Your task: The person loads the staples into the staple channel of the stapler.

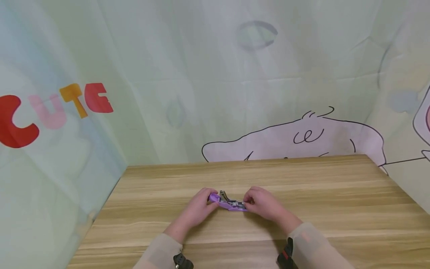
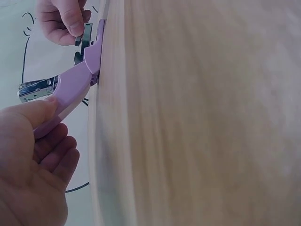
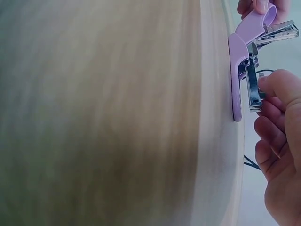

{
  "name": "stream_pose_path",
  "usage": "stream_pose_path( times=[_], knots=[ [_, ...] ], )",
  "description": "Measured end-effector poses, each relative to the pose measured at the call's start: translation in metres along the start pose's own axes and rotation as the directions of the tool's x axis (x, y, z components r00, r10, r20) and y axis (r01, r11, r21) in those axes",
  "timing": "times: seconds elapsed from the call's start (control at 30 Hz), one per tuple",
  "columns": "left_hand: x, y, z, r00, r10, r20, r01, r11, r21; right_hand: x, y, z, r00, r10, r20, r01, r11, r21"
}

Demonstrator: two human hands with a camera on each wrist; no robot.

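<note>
A purple stapler (image 1: 224,204) lies spread wide on the wooden table, between both hands. My left hand (image 1: 199,208) grips its raised purple cover (image 2: 71,84), thumb on one side and fingers on the other. Out of the cover juts a hinged metal part (image 2: 37,89). At the opposite end, my right hand (image 1: 264,204) pinches a small dark metal strip (image 3: 262,95) beside the stapler's metal magazine (image 3: 253,87). Its fingertips hide most of that strip, so its exact kind cannot be told. Along the tabletop rests the stapler's purple base (image 3: 236,94).
The wooden table (image 1: 215,243) runs back to a cloth backdrop (image 1: 161,74) printed with cartoon drawings and coloured letters. Dark wrist devices (image 1: 286,256) are worn at both sleeves.
</note>
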State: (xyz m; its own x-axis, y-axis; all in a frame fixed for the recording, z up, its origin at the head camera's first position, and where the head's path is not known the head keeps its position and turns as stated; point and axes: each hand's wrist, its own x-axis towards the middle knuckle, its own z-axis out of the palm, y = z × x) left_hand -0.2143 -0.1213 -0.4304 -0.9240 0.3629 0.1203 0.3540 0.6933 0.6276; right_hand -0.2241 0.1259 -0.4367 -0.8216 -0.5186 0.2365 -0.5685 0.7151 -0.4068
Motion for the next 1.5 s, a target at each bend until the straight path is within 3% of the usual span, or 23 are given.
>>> stream_pose_path(
  times=[0.2,0.4,0.6,1.1,1.5],
  knots=[
    [-0.0014,-0.0008,-0.0001,1.000,0.004,-0.005,-0.004,1.000,-0.003,0.0009,-0.0015,0.0009,1.000,0.023,0.017,-0.023,1.000,0.009],
    [-0.0020,0.0014,-0.0008,1.000,0.020,-0.016,-0.020,1.000,-0.011,-0.0014,0.0008,0.0014,0.998,-0.031,-0.048,0.031,0.999,0.010],
    [-0.0019,0.0026,-0.0016,1.000,0.024,-0.020,-0.024,1.000,-0.016,-0.0006,-0.0009,-0.0003,1.000,0.015,0.008,-0.015,1.000,0.016],
    [-0.0019,0.0009,-0.0002,1.000,0.020,-0.017,-0.021,1.000,-0.014,0.0010,-0.0034,0.0007,0.998,0.031,0.058,-0.031,1.000,-0.001],
    [-0.0016,-0.0013,-0.0003,1.000,0.020,-0.013,-0.020,0.999,-0.026,0.0003,-0.0029,0.0006,0.999,0.022,0.047,-0.022,1.000,-0.001]
  ],
)
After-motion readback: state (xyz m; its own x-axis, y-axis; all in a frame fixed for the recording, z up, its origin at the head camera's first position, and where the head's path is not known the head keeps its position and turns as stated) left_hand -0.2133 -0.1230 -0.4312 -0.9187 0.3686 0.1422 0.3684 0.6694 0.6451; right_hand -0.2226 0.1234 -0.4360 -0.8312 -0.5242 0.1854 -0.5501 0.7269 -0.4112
